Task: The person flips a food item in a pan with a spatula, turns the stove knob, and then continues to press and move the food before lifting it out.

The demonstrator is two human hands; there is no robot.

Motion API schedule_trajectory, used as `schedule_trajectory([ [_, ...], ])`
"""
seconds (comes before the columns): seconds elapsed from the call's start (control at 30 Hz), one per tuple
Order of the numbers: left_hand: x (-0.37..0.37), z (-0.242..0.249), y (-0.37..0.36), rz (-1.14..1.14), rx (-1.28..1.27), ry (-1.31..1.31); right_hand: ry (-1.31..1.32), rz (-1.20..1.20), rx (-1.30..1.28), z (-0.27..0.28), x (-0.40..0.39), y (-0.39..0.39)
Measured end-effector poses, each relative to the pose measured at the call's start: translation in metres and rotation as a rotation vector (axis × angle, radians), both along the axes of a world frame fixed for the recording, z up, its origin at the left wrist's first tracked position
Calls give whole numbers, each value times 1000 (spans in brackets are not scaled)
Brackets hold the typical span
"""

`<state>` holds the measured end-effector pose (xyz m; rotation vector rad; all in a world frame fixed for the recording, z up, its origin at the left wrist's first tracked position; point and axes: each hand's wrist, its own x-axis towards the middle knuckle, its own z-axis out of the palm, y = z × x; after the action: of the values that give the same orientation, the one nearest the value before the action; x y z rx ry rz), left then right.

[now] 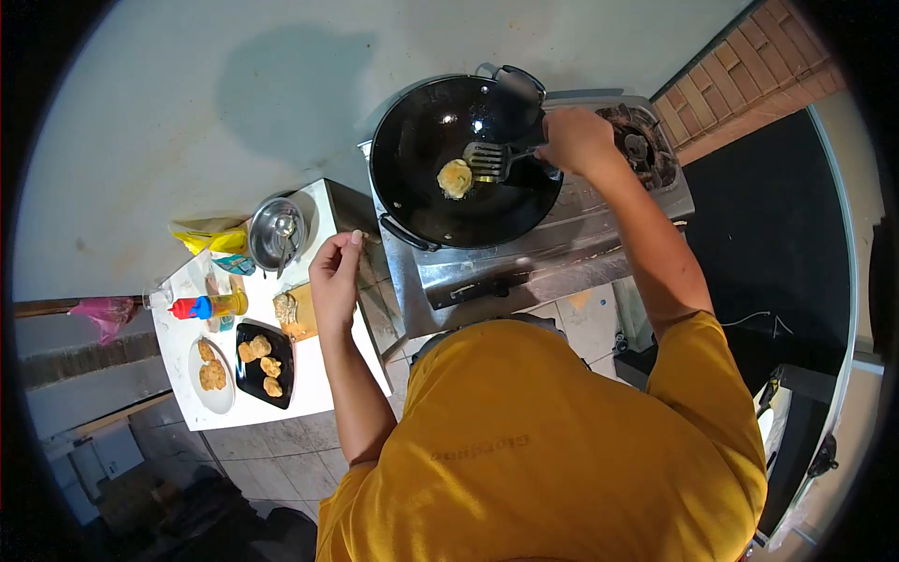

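Observation:
My right hand (573,140) is wrapped round the handle of a slotted spatula (489,162). Its slotted head lies inside the black wok (412,140), right beside a round, pale-golden fried patty (455,179) with browned spots. Spatula and patty touch or nearly touch at the patty's right edge. To the left of the wok, my left hand (335,272) hovers near the table's right edge with thumb and fingers pinched together. Whether anything is between those fingertips I cannot make out.
The wok stands on a steel gas stove (590,211); a second burner (640,148) is at right. On the white table (211,417) are a metal bowl (272,245) with a spoon, squeeze bottles (225,305), a black plate (277,400) and a white plate (218,401) with fried pieces.

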<state>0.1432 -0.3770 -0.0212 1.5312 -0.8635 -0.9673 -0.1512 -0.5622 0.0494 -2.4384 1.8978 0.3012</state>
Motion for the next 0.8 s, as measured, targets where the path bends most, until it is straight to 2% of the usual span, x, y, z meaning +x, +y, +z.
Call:
schedule_trajectory([
  [0.07,-3,1,0,-2,-4,-9,-178,16,6,-1,-13,-10],
  [0.1,-3,0,0,-1,5,-1,-178,16,-1,-4,-18,-10],
  [0.17,-5,-1,-1,7,14,7,-453,21,-195,-13,-24,-8],
  [0.2,-6,-2,0,5,24,0,-455,28,-191,-13,-23,-5],
  [0.27,-9,0,3,12,36,-13,-676,-161,-183,-16,-20,-2],
  [0.3,-11,2,4,9,34,-17,-680,-158,-176,-22,-18,-3],
  [0.37,-14,3,5,1,19,-4,-941,-269,-252,-43,-14,-7],
  [0.4,-14,1,5,3,20,-6,-943,-268,-249,-52,-12,-8],
  [0.47,-15,-4,3,22,27,11,-1036,-105,-421,-67,-8,-11],
  [0.5,-16,-7,2,28,28,8,-1040,-101,-417,-64,-5,-10],
  [0.57,-17,-12,0,17,42,-19,-1002,72,-550,-59,0,-9],
  [0.7,-22,-18,-3,9,83,-39,-1022,120,-504,-62,8,-13],
  [0.77,-22,-21,-5,-21,151,-98,-1061,44,-337,-75,11,-20],
  [0.8,-22,-23,-7,-18,150,-102,-1065,47,-338,-79,12,-23],
])
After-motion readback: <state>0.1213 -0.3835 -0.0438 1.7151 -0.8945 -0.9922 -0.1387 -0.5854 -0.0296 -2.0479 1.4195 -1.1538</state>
